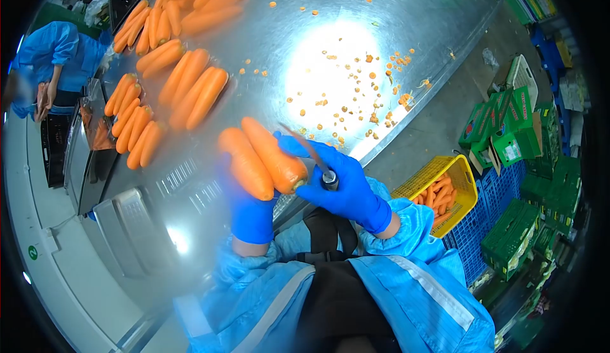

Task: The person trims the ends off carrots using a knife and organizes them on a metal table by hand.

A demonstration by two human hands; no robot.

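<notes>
Two thick carrots [274, 156] lie side by side in my left hand [251, 218], which wears a blue glove and is mostly hidden beneath them. My right hand [346, 184], also gloved in blue, is closed around the dark handle of a knife [325, 176]. The thin blade points up and away, just right of the carrots. My right thumb is at the stem end of the nearer-right carrot. Beyond my hands, small cut carrot ends [356, 92] are scattered over the metal table [267, 41].
Carrots in small groups [197, 89] and a larger pile [184, 0] cover the table's left side. At right, a yellow crate [467, 191] holds carrots, near green boxes [508, 124] and a blue crate [467, 238]. Another person [60, 54] in blue works at far left.
</notes>
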